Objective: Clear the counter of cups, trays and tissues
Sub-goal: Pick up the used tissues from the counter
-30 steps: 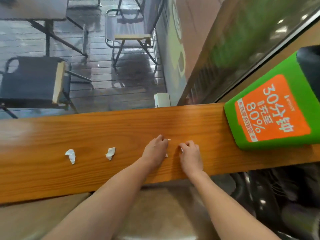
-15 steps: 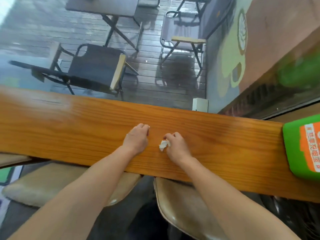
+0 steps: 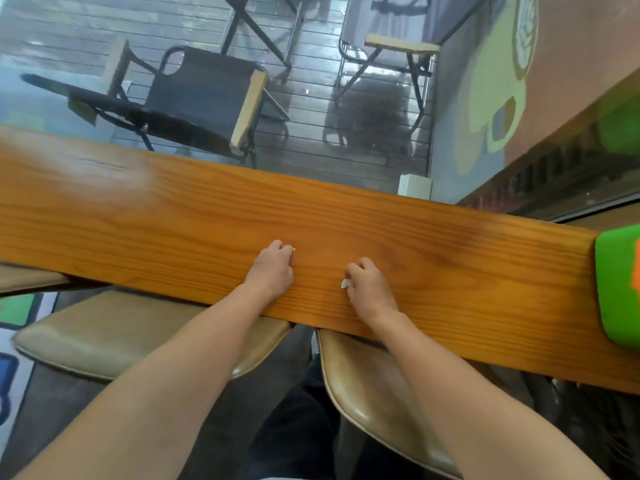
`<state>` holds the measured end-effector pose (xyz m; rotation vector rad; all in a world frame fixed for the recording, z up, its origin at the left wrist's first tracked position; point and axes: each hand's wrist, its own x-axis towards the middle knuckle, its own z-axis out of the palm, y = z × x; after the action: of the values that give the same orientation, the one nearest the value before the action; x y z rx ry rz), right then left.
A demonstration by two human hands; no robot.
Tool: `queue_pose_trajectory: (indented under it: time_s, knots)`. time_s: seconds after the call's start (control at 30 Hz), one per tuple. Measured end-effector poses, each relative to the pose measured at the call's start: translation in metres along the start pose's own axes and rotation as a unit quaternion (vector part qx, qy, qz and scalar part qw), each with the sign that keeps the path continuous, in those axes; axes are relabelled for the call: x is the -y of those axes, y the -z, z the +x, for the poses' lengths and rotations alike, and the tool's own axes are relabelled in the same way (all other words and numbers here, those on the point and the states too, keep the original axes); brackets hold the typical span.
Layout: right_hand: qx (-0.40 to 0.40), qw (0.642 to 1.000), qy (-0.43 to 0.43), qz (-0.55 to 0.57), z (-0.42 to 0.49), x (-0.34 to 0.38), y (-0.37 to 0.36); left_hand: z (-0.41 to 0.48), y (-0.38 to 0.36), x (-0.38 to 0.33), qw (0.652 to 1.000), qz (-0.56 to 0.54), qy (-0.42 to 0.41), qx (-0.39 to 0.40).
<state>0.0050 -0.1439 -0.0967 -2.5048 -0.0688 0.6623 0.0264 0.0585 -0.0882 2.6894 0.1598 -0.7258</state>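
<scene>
right hand [image 3: 369,289] gripping tissue [image 3: 345,283], counter [image 3: 173,223]

No readable text; green box [image 3: 618,289] label cut off.

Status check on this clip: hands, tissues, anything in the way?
Left hand curled, contents hidden. Right hand closed on small white tissue scrap. Long orange wooden counter shows no other tissue. Green sign far right, clear.

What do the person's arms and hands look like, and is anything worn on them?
Both arms are bare as far up as the view shows: no sleeves. The left hand and right hand wear no gloves, and no watch, bracelet or ring shows. There are no markings or cables on either.
</scene>
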Motion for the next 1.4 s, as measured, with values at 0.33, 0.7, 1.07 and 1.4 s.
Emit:
queue_pose_trajectory:
  time_s: [0.33,0.7,1.07,1.4]
  knots:
    - [-0.048,0.888,-0.299,0.346,-0.078,-0.083,0.096,-0.022,-0.009,-0.18,0.985,0.002,-0.104,0.136]
    - [-0.281,0.7,-0.351,0.556,-0.266,-0.239,0.152,-0.114,-0.099,-0.412,0.904,0.134,-0.356,0.198]
    - [-0.326,0.774,-0.473,0.265,-0.384,-0.37,0.093,-0.202,-0.265,-0.501,0.818,0.243,-0.509,0.111]
    - [-0.303,0.788,-0.471,0.258,-0.374,-0.477,0.016,-0.189,-0.414,-0.531,0.841,0.295,-0.423,0.161]
